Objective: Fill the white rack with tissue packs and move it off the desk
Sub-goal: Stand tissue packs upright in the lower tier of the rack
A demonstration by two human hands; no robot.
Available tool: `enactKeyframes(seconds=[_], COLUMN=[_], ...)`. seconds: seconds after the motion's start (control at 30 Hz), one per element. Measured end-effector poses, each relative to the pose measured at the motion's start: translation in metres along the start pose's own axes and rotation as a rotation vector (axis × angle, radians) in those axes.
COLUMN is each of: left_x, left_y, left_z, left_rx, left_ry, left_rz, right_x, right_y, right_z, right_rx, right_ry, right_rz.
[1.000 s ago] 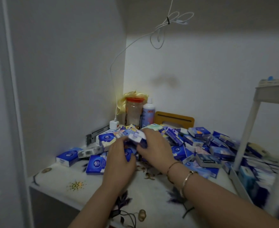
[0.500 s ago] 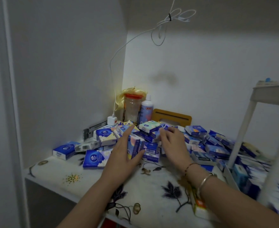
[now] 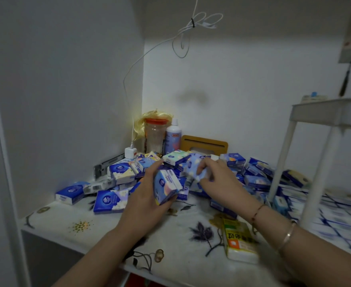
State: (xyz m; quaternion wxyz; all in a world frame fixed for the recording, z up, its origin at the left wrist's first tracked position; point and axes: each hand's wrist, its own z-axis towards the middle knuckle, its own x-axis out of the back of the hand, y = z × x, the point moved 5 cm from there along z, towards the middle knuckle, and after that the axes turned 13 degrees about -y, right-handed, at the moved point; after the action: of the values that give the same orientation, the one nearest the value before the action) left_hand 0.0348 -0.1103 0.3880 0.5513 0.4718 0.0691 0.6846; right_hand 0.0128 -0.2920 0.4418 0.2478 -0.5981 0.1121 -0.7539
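Note:
A heap of blue tissue packs (image 3: 234, 159) covers the back of the desk (image 3: 100, 230). My left hand (image 3: 144, 198) grips a blue tissue pack (image 3: 166, 186) just above the desk, in front of the heap. My right hand (image 3: 222, 179) pinches a pale blue flowered pack (image 3: 195, 164) at the heap's top. The white rack (image 3: 323, 112) stands at the right; its lower tier (image 3: 336, 214) holds several packs in rows, blurred. A yellow-green tissue pack (image 3: 239, 241) lies on the desk under my right forearm.
In the back corner stand a clear jar with a red lid (image 3: 155, 135), a white bottle (image 3: 173, 137) and a wooden holder (image 3: 203, 142). A white charger (image 3: 130, 152) with a cable hangs along the wall. Single packs (image 3: 71, 192) lie at the left.
My left hand has closed around a blue pack and lifted it from the heap. My right hand has taken hold of a flowered pack at the top. The view shifted right, showing more of the rack.

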Motion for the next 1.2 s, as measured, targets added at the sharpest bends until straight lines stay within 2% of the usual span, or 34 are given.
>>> enactKeyframes(seconds=[0.2, 0.4, 0.5, 0.63, 0.77, 1.0, 1.07, 1.2], left_x=[-0.023, -0.041, -0.049, -0.056, -0.066, -0.114, -0.131, -0.162], left_y=[0.055, 0.131, 0.16, 0.202, 0.249, 0.311, 0.319, 0.323], left_z=[-0.002, 0.004, 0.004, -0.006, -0.008, -0.001, 0.003, 0.015], left_rx=[-0.137, -0.344, -0.379, -0.402, -0.392, -0.34, -0.316, -0.251], left_ry=[-0.119, -0.128, -0.125, -0.051, 0.01, -0.094, -0.113, -0.136], left_rz=[-0.058, -0.036, -0.086, -0.178, -0.319, -0.608, -0.667, -0.766], right_x=[0.039, 0.09, 0.107, 0.125, 0.145, 0.18, 0.184, 0.179], right_y=[-0.02, -0.014, -0.007, 0.0, 0.005, 0.039, 0.052, 0.077], right_z=[-0.058, -0.118, -0.144, -0.183, -0.218, -0.265, -0.273, -0.283], right_rx=[0.066, -0.031, -0.038, 0.012, 0.092, 0.168, 0.154, 0.086], right_ry=[-0.046, 0.109, 0.159, 0.245, 0.4, 0.685, 0.685, 0.542], right_rz=[-0.055, 0.076, 0.219, 0.339, 0.501, 0.59, 0.595, 0.608])
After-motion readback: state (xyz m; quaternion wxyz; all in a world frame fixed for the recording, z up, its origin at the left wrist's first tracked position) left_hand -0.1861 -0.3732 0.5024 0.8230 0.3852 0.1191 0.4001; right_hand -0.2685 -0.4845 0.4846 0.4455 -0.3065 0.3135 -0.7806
